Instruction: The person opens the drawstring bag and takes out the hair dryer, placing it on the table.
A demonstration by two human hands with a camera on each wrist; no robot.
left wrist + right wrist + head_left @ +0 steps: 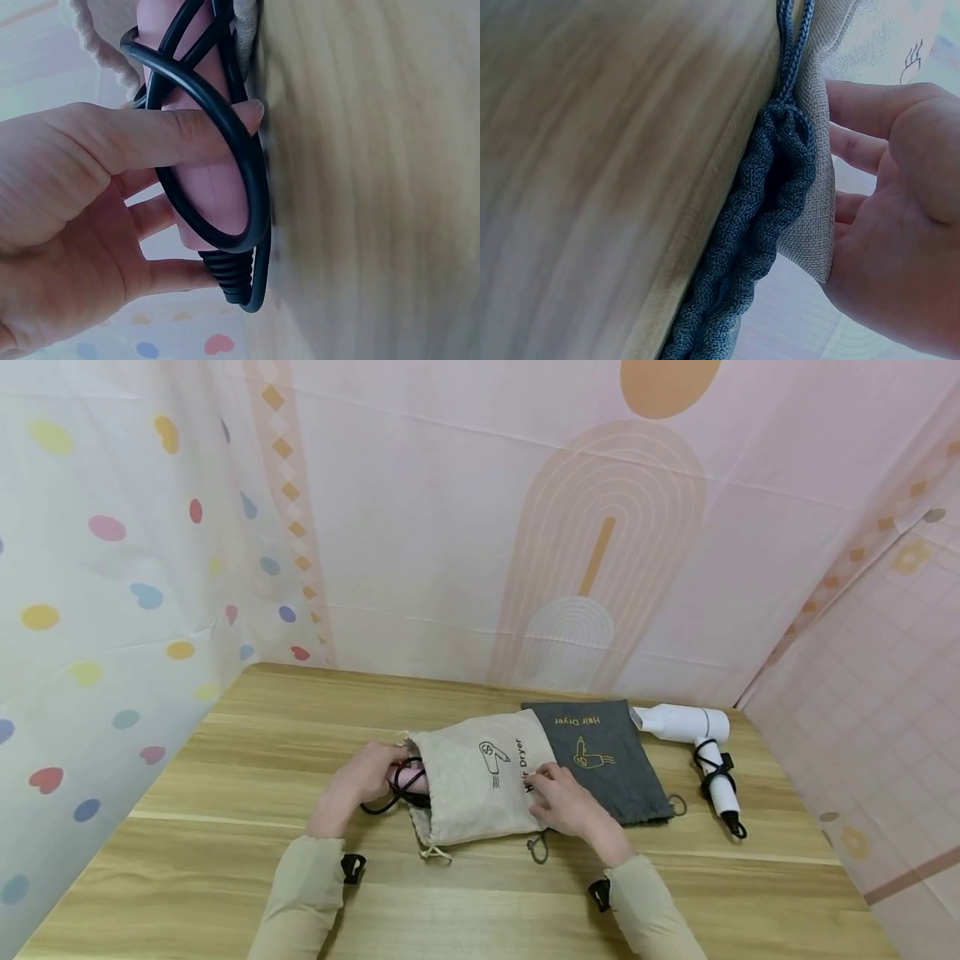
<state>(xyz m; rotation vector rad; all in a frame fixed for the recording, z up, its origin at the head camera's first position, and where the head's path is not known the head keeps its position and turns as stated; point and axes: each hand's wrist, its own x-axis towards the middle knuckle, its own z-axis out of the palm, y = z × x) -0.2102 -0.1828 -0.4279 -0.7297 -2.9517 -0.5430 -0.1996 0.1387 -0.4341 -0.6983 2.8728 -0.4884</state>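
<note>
A pink hair dryer (206, 169) has its handle jutting from the mouth of a beige drawstring bag (457, 777), its head hidden inside. A black cord (255, 161) loops around the handle. My left hand (367, 774) grips the handle at the bag's left side, thumb across it and fingers behind, with the cord running over the thumb. At the bag's right end, my right hand (564, 797) rests on the cloth by the printed letters. Its fingers (862, 150) lie extended against the fabric in the right wrist view.
A dark grey drawstring bag (607, 739) lies partly under the beige one, its gathered mouth (754, 202) towards the front. To its right is a white hair dryer (678, 724) with a black cord wound on its handle. Patterned curtains (420, 527) border the wooden table (247, 760).
</note>
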